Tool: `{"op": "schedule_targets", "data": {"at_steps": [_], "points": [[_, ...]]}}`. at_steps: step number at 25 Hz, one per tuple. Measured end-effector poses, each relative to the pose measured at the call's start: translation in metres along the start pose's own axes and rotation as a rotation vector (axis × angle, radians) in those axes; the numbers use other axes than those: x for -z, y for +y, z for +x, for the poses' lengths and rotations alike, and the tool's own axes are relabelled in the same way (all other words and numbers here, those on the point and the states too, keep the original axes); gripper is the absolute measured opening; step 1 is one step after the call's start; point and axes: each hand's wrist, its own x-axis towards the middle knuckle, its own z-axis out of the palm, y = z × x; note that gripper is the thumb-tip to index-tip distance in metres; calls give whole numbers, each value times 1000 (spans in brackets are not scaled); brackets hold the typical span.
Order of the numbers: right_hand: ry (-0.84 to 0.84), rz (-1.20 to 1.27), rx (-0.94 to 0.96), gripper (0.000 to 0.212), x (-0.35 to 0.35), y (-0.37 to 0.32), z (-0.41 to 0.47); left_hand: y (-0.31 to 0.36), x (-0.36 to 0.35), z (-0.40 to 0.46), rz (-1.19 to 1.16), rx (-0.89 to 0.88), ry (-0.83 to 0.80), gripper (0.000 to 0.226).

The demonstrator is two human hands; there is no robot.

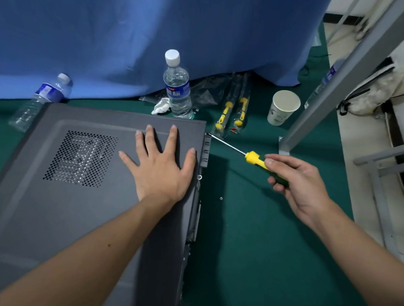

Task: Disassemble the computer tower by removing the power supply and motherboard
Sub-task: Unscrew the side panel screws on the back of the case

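A dark grey computer tower [45, 200] lies on its side on the green floor, its closed side panel with a perforated vent [80, 158] facing up. My left hand [161, 164] presses flat on the panel near its right edge, fingers spread. My right hand [296, 183] grips the yellow and green handle of a screwdriver [252, 156]. The screwdriver's tip touches the top corner of the tower's rear edge [206, 150]. The power supply and motherboard are hidden inside the case.
A loose screw [221, 198] lies on the green floor right of the tower. Behind stand a water bottle [177, 87], a fallen bottle [39, 99], packaged screwdrivers [232, 111], a paper cup [283, 107] and a blue curtain [134, 25]. A grey metal frame [337, 79] rises at right.
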Motion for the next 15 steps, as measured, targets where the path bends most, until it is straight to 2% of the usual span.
{"op": "schedule_targets", "data": {"at_steps": [15], "points": [[-44,24,-14,5,10,-10,13,2,3,-1,-20,3,10,69]]}}
